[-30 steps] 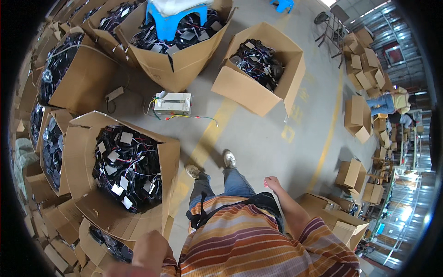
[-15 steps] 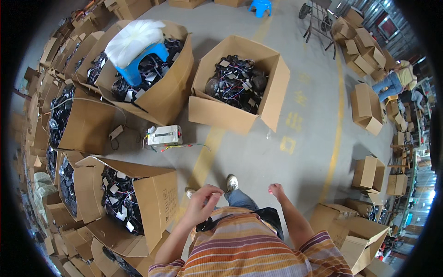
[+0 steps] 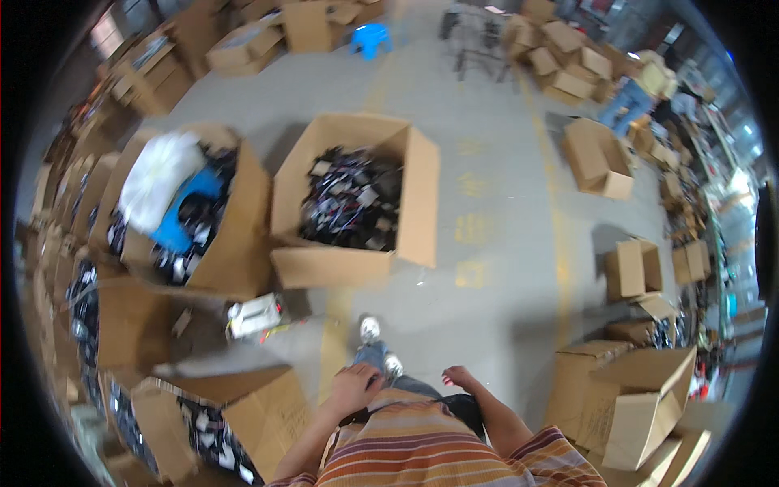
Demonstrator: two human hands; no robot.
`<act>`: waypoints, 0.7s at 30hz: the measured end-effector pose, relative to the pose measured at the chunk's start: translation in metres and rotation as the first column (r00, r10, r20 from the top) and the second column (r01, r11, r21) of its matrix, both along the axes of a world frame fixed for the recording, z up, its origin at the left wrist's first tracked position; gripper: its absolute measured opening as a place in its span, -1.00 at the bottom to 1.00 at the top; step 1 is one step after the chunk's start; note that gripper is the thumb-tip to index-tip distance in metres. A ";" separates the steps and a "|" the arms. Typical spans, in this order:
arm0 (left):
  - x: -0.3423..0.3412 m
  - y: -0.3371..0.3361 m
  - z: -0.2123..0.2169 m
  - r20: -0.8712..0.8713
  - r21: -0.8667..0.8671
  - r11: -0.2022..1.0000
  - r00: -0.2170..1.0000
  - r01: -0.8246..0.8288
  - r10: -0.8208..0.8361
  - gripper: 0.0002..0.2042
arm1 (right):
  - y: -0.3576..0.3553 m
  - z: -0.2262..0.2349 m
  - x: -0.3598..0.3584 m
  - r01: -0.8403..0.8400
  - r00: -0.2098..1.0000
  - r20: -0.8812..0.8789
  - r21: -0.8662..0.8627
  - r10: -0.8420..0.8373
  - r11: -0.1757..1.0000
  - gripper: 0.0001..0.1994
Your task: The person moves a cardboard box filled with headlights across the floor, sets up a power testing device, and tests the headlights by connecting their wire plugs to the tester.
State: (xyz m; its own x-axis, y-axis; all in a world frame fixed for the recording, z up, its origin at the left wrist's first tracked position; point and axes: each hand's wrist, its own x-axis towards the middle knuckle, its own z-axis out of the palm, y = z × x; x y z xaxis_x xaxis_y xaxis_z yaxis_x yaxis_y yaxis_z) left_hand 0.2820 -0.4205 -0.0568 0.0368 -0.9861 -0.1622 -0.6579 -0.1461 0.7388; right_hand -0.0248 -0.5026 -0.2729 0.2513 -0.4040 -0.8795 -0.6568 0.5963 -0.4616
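Note:
My left hand hangs in front of my waist, back up, its fingers loosely bent and a little apart; I see nothing held in it. To the right, my right hand is curled closed beside my hip. A small reddish-white spot shows at its fingertips, too blurred to name. Neither hand touches a box. Ahead stands a large open carton filled with a tangle of dark wired parts with white connectors. Nearer my left hand is another open carton of similar parts.
A white metal device with coloured leads sits on the floor at left. Beyond it, a blue stool and white padding lie on a full carton. Open cartons stand at right. A person is at far right, a blue stool far ahead.
My view has shifted, and the cartons ahead now appear lower and further left. My feet have changed position as in a step. Both hands sit lower in the picture.

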 end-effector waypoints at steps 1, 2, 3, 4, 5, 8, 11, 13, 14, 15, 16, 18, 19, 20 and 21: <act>0.007 -0.007 -0.011 -0.053 0.044 0.999 0.998 0.019 -0.017 -0.86 | -0.009 0.004 0.001 -0.093 0.993 -0.076 -0.025 0.091 0.995 -0.75; 0.015 -0.015 -0.023 -0.056 0.083 0.996 0.998 0.033 -0.029 -0.84 | -0.010 -0.018 -0.016 -0.055 0.993 -0.109 -0.173 0.037 0.983 -0.74; 0.034 -0.010 -0.043 -0.035 0.132 0.991 0.999 0.007 -0.002 -0.82 | -0.018 -0.008 -0.005 -0.087 0.968 -0.250 -0.266 0.019 0.960 -0.74; 0.062 0.002 -0.081 0.019 0.190 0.975 0.992 0.116 -0.122 -0.78 | -0.025 -0.003 -0.004 -0.001 0.946 -0.311 -0.282 -0.090 0.959 -0.75; 0.087 0.014 -0.113 0.259 0.332 0.922 0.920 0.201 -0.294 -0.75 | -0.030 0.001 -0.003 0.101 0.929 -0.317 -0.277 -0.190 0.956 -0.76; 0.146 0.082 -0.188 0.384 0.680 0.709 0.734 0.186 -0.561 -0.68 | -0.040 0.007 0.006 -0.071 0.917 -0.393 -0.311 -0.061 0.948 -0.74; 0.153 0.031 -0.207 0.388 0.647 0.708 0.677 0.283 -0.626 -0.69 | -0.033 0.003 -0.001 0.053 0.947 -0.290 -0.283 -0.139 0.958 -0.71; 0.159 0.022 -0.209 0.392 0.647 0.697 0.648 0.311 -0.653 -0.69 | -0.037 0.018 0.014 0.055 0.973 -0.205 -0.224 -0.103 0.973 -0.69; 0.160 0.011 -0.209 0.396 0.643 0.692 0.630 0.330 -0.668 -0.69 | -0.043 0.039 0.024 0.071 0.982 -0.161 -0.165 -0.098 0.984 -0.69; 0.160 0.002 -0.208 0.399 0.640 0.686 0.613 0.347 -0.682 -0.69 | -0.050 0.032 0.024 0.075 0.982 -0.160 -0.174 -0.103 0.982 -0.69; 0.159 -0.007 -0.207 0.403 0.637 0.680 0.595 0.363 -0.695 -0.69 | -0.059 0.021 0.022 0.042 0.981 -0.179 -0.191 -0.077 0.981 -0.69; 0.146 -0.026 -0.206 0.404 0.630 0.665 0.561 0.402 -0.722 -0.69 | -0.076 0.013 0.012 0.012 0.977 -0.207 -0.215 -0.058 0.977 -0.69; 0.139 -0.035 -0.204 0.406 0.626 0.656 0.543 0.421 -0.735 -0.70 | -0.084 0.009 0.007 -0.009 0.973 -0.228 -0.246 -0.049 0.969 -0.69; 0.137 -0.044 -0.202 0.411 0.626 0.650 0.527 0.431 -0.744 -0.70 | -0.093 0.009 0.010 -0.035 0.970 -0.242 -0.277 -0.034 0.960 -0.70; 0.134 -0.053 -0.200 0.416 0.625 0.643 0.509 0.441 -0.754 -0.70 | -0.100 0.010 0.010 0.004 0.967 -0.242 -0.277 -0.074 0.961 -0.70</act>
State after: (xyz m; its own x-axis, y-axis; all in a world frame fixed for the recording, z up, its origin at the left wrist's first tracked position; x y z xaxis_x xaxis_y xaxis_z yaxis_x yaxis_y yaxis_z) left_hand 0.4162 -0.4734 -0.2563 -0.2967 -0.6403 -0.7085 -0.9453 0.3020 0.1230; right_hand -0.0145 -0.6029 -0.2625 0.0183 -0.6417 -0.7668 -0.7497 0.4986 -0.4351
